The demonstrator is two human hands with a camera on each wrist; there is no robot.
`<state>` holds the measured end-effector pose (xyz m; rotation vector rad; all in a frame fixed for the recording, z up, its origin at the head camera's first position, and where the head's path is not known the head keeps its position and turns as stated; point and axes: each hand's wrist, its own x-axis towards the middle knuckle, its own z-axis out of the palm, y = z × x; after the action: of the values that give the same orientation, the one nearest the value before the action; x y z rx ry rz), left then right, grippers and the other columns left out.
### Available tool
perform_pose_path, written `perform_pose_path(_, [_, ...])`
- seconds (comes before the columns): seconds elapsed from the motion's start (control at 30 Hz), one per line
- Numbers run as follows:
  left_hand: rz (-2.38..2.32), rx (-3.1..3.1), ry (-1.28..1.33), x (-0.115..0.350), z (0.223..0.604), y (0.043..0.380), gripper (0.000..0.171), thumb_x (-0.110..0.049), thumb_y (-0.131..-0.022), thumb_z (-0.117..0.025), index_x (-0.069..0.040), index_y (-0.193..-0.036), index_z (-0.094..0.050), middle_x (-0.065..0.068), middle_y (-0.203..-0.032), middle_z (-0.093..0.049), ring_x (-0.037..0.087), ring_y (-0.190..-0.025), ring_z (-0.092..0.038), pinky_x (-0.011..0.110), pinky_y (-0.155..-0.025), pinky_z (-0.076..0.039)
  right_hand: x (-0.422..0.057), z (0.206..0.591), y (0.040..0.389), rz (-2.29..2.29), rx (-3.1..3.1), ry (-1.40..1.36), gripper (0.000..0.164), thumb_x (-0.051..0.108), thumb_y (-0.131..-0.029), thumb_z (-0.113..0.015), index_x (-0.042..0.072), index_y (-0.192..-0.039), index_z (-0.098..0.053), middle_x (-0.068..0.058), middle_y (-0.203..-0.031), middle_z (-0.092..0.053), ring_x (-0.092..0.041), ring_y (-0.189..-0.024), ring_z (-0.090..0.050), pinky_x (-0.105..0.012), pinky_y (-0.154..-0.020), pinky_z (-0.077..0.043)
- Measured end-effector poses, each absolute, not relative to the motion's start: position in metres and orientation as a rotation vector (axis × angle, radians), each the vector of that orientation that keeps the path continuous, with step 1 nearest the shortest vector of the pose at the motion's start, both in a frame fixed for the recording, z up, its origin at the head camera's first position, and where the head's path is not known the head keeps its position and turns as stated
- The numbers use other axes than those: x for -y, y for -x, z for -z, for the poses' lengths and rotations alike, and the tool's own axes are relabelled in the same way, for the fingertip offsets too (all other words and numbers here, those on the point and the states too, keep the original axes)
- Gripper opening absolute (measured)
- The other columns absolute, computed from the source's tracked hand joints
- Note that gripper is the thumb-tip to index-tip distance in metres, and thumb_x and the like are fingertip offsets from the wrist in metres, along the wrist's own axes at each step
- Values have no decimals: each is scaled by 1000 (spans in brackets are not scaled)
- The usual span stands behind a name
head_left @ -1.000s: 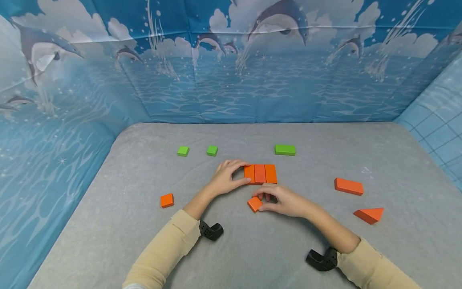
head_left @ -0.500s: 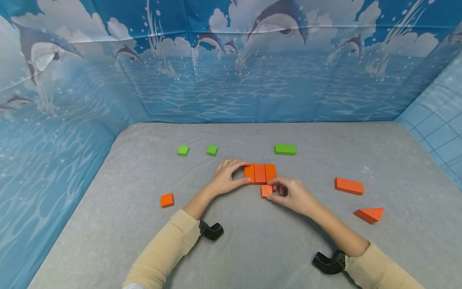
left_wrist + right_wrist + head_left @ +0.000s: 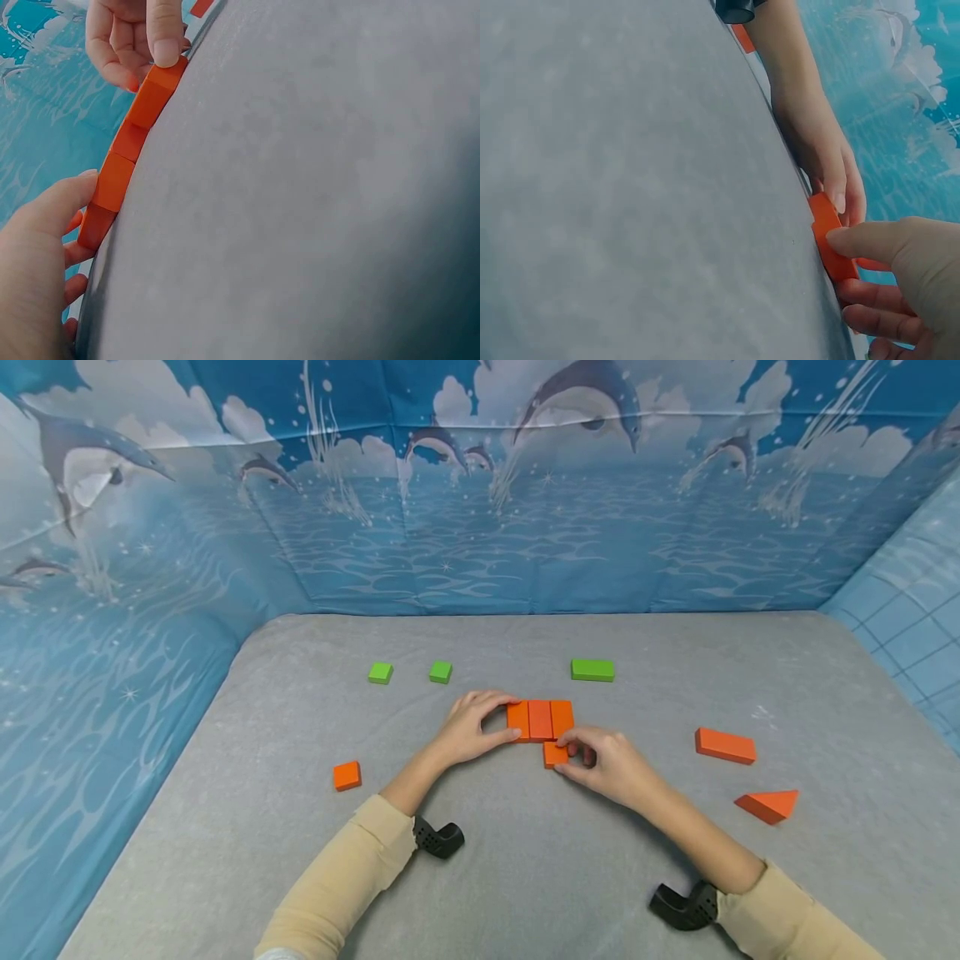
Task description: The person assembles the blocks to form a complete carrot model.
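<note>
Three orange rectangular blocks [image 3: 540,720] lie side by side in a row on the grey cloth. My left hand [image 3: 467,732] grips the leftmost of them, its thumb at the near corner and its index finger at the far one. Between thumb and fingers my right hand [image 3: 609,763] pinches a small square orange block [image 3: 553,756], which sits against the near side of the row, toward its right end. In the left wrist view the orange blocks [image 3: 114,180] run in a line from one hand to the other. The right wrist view has the right thumb on the small block.
Behind the row lie two small green blocks [image 3: 380,673] and a longer green block [image 3: 592,670]. A loose orange cube [image 3: 347,776] is at the left. To the right are an orange bar [image 3: 725,747] and an orange triangular block [image 3: 768,807]. A dolphin-print curtain [image 3: 480,527] rises behind.
My right hand has moved right and away from me, turning the small orange block straight and bringing it up against the row. My left hand has stayed in place.
</note>
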<state>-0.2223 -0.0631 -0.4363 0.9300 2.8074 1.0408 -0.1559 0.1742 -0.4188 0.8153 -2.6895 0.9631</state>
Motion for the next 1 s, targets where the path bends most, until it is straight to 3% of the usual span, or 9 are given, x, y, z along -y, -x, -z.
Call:
perform_pose_path(0.27, [-1053,-2805,-943,63,436,222,49,-38,-84,-64,-20,-128,-53,1,-132,-50,22,-121,-38,47,-103,-22,-171,420,156,-919,2658,-814,21,13,-72,-78,9,-89,-65,2,-73,-57,-5,-57,-44,-21,-52,-40])
perform_pose_path(0.53, [-1089,-2808,-976,65,437,221,51,-49,-86,-56,-20,-128,-53,1,-131,-51,23,-120,-38,46,-101,-22,-171,421,156,-894,2646,-806,20,12,-72,-77,9,-88,-65,2,-73,-57,-4,-56,-42,-21,-51,-39])
perform_pose_path(0.73, [-1060,-2803,-940,64,436,222,49,-40,-84,-63,-19,-128,-53,2,-131,-50,22,-120,-38,46,-102,-22,-172,423,158,-909,2620,-821,21,11,-72,-77,9,-89,-65,1,-74,-57,-4,-56,-42,-21,-51,-39])
perform_pose_path(1.0, [-1074,-2803,-960,64,435,222,49,-42,-85,-61,-20,-127,-54,1,-131,-51,22,-119,-38,45,-102,-22,-181,418,171,-1080,2550,-828,31,11,-71,-78,3,-97,-65,-5,-85,-59,-14,-68,-49,-27,-59,-42])
